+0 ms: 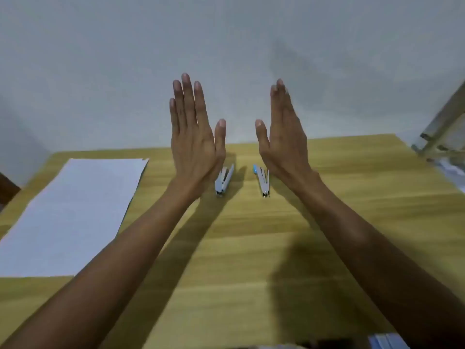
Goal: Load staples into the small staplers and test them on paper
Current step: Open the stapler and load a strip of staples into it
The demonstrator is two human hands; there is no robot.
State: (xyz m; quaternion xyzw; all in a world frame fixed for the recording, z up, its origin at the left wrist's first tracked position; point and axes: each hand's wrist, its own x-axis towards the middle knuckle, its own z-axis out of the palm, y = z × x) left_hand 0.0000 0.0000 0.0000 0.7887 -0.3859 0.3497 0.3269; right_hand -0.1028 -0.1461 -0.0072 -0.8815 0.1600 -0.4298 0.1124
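Head view, nearest to me: something pale blue (387, 341) pokes in at the bottom edge, too cropped for me to tell what it is. My two forearms reach out from there over the wooden table (251, 248). To my left lies a sheet of white paper (73, 215), flat on the wood, well apart from everything else. Farther out, near the table's back edge, sit the two small staplers side by side and apart: the left stapler (223, 181) just beside my left wrist, the right stapler (262, 181), with a blue tip at its far end, just beside my right wrist. I touch neither. My left hand (193, 137) is raised above the table with its back toward me, fingers straight and close together, thumb a little apart. My right hand (284, 137) is raised likewise, turned more edge-on, fingers straight and pressed together, holding nothing. Behind them stands a plain pale wall (226, 34), and a metal frame (442, 132) shows at the far right.
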